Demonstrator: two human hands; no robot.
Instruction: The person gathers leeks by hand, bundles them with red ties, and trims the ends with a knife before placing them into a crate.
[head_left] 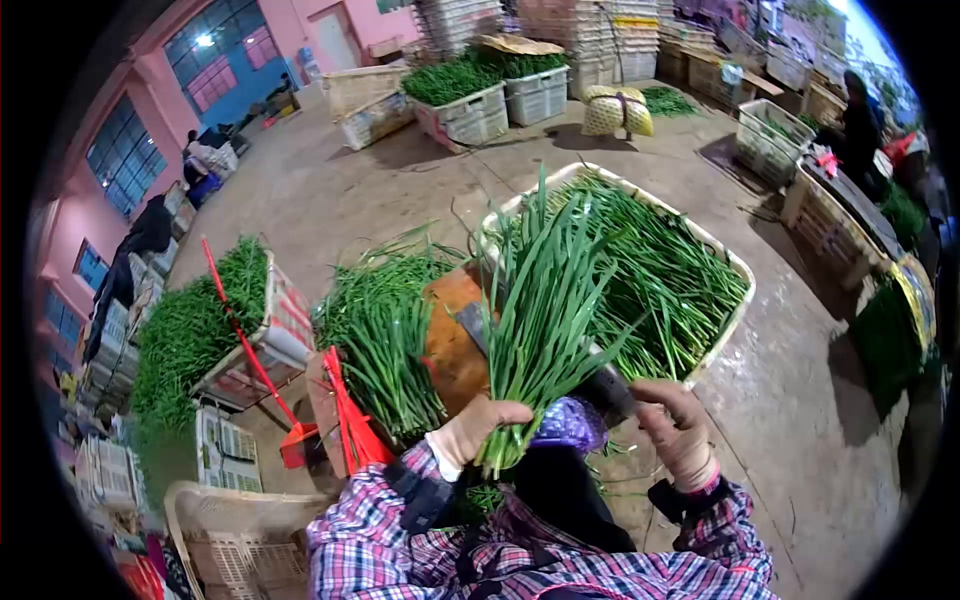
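Note:
My left hand (472,432), in a pale glove, is closed round the lower stalks of an upright bunch of garlic chives (540,300), leaves fanning upward. My right hand (680,432), also gloved, has its fingers curled at the end of a dark bar-like tool (606,392). That tool slants behind the bunch; whether it is a knife I cannot tell. An orange-brown board (455,370) shows behind the bunch, with loose chives (385,345) piled to its left. Beyond the bunch, a white crate (735,262) is full of chives. Below the bunch lies something shiny and purple (570,425).
At left stands another crate (285,320) heaped with greens, a red stick (240,330) leaning across it. A tan basket (240,540) is at lower left. Crates of greens (470,115) and a yellow bundle (615,110) stand farther back. People (858,130) are in the background.

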